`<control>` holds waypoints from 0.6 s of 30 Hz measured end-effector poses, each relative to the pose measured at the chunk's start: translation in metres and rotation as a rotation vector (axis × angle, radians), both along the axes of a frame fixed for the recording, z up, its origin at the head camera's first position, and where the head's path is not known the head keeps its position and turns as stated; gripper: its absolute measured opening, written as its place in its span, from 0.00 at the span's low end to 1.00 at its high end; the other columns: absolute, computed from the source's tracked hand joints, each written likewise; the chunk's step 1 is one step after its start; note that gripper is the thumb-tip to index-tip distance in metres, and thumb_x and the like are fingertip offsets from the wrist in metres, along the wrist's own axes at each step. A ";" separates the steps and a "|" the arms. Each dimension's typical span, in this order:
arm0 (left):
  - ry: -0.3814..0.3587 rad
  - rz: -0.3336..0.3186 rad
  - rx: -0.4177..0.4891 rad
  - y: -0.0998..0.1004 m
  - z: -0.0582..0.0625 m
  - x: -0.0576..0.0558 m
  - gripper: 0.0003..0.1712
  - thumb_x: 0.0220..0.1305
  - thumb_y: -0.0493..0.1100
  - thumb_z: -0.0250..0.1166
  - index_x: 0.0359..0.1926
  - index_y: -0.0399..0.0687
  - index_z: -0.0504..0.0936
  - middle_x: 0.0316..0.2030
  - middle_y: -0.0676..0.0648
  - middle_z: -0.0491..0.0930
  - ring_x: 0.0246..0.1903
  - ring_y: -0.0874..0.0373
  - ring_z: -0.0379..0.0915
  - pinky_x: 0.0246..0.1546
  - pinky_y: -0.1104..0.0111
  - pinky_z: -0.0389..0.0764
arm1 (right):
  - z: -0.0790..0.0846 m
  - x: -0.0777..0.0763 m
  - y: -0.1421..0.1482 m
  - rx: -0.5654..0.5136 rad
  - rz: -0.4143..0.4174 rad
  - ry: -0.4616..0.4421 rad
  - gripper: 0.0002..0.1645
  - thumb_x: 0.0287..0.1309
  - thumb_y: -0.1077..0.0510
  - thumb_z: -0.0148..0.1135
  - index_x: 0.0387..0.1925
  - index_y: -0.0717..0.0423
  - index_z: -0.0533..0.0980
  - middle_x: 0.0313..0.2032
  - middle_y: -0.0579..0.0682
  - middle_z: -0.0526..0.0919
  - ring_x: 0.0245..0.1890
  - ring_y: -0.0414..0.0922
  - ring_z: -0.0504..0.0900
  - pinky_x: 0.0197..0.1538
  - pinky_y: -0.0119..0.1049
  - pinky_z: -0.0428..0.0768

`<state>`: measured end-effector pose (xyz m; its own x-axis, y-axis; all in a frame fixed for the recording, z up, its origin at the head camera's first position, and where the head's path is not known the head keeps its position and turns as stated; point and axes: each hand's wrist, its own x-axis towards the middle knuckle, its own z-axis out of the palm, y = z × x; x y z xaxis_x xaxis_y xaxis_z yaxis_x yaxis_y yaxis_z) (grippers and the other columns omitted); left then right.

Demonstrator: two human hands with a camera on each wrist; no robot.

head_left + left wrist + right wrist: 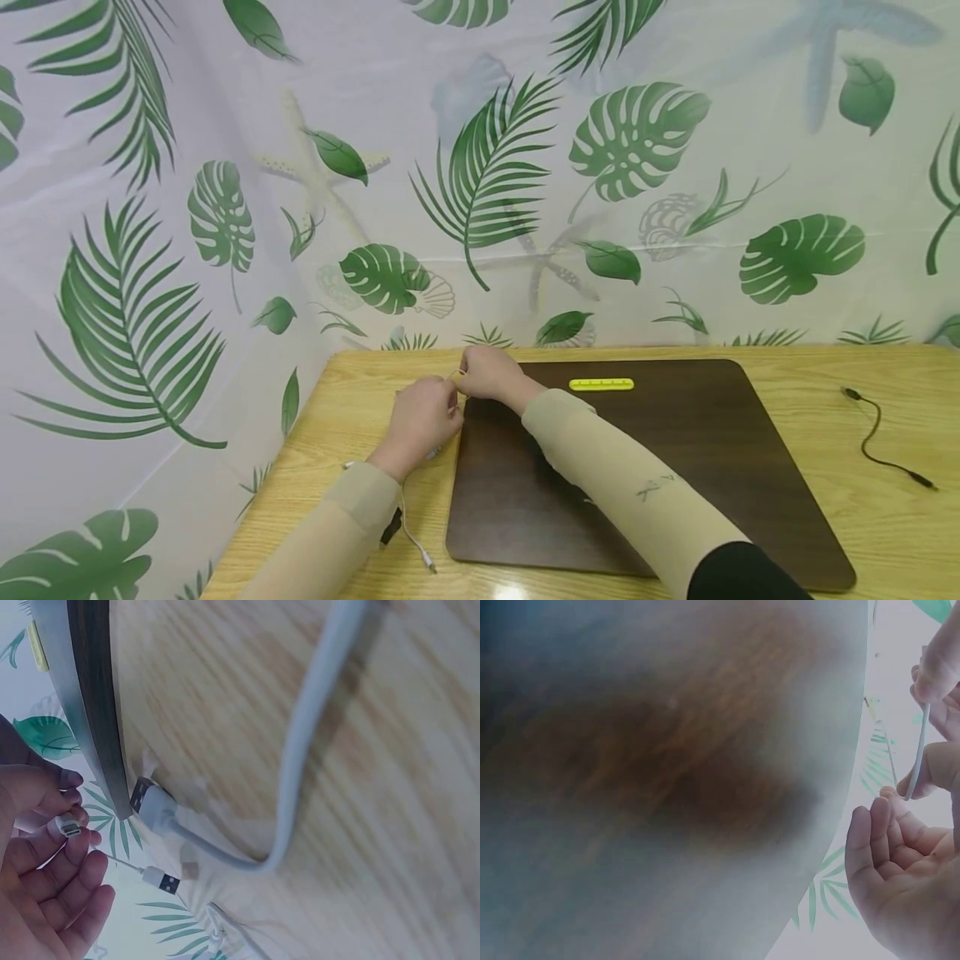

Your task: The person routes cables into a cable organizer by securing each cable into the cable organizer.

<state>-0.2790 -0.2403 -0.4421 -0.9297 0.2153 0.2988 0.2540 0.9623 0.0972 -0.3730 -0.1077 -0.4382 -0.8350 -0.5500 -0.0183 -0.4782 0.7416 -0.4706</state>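
Here, nearest me, a slim white cable's metal-tipped plug (427,561) lies on the pale wooden counter (356,408); beyond, my left grip (423,417) and right grip (491,375) both pinch a thin white cord (922,735) near the dark brown board's (525,492) far left corner.

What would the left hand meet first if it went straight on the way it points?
Probably the right hand: in the head view, the left hand points up and rightward toward it. Depth is unclear there, so it might pass beside or beneath instead.
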 end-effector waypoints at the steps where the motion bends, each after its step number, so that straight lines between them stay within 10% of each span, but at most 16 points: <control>1: 0.004 -0.001 -0.003 0.000 0.000 0.000 0.14 0.54 0.35 0.70 0.19 0.51 0.74 0.21 0.53 0.74 0.20 0.58 0.65 0.22 0.64 0.69 | 0.001 0.001 0.001 -0.005 -0.003 0.002 0.16 0.65 0.57 0.63 0.21 0.52 0.72 0.19 0.44 0.72 0.19 0.41 0.64 0.27 0.33 0.68; 3: 0.009 -0.007 -0.006 0.001 0.001 0.001 0.13 0.53 0.35 0.70 0.19 0.51 0.75 0.21 0.53 0.74 0.20 0.58 0.66 0.22 0.63 0.70 | 0.003 0.004 0.004 -0.018 -0.007 0.011 0.06 0.64 0.57 0.65 0.36 0.57 0.81 0.33 0.49 0.86 0.29 0.45 0.79 0.38 0.38 0.81; 6: 0.001 -0.011 -0.006 0.002 0.002 0.001 0.14 0.54 0.35 0.70 0.19 0.51 0.74 0.20 0.53 0.73 0.20 0.58 0.64 0.23 0.64 0.68 | 0.005 0.007 0.008 -0.041 0.001 0.016 0.21 0.65 0.55 0.66 0.56 0.61 0.81 0.49 0.55 0.90 0.42 0.50 0.87 0.54 0.48 0.86; 18: 0.041 -0.062 -0.049 0.009 0.001 0.000 0.12 0.52 0.36 0.69 0.20 0.50 0.75 0.20 0.52 0.74 0.20 0.57 0.68 0.24 0.62 0.72 | 0.002 0.006 0.020 -0.114 0.000 0.031 0.18 0.61 0.60 0.65 0.52 0.59 0.82 0.29 0.49 0.82 0.26 0.41 0.73 0.34 0.34 0.73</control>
